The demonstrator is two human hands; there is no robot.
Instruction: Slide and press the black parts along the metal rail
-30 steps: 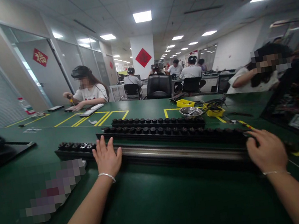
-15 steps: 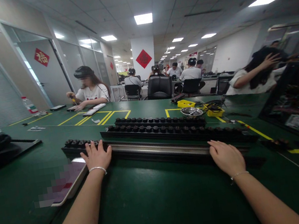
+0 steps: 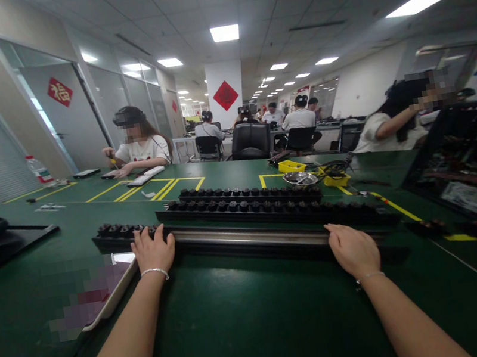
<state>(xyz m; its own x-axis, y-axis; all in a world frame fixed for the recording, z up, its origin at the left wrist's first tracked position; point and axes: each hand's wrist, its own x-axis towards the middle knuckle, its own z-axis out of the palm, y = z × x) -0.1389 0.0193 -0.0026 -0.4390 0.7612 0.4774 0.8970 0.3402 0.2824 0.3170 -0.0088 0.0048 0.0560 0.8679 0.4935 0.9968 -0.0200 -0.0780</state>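
A long black rail lies across the green table, with a shiny metal bar along it and black knob-like parts at its left end. My left hand rests over the rail just left of the bar, fingers spread. Over the right part of the bar sits my right hand, its fingers together and bent round it; its thumb is hidden. Behind lie two more black rails lined with similar knob-like parts.
Left of my forearm is a phone-like device, partly blurred out. Yellow trays, a round metal dish and cables stand beyond the rails. A dark open case is at the right. A co-worker sits across the table.
The whole view has shifted slightly left. My right hand has moved a little inward along the bar, its fingers still bent over it; my left hand stays on the rail.
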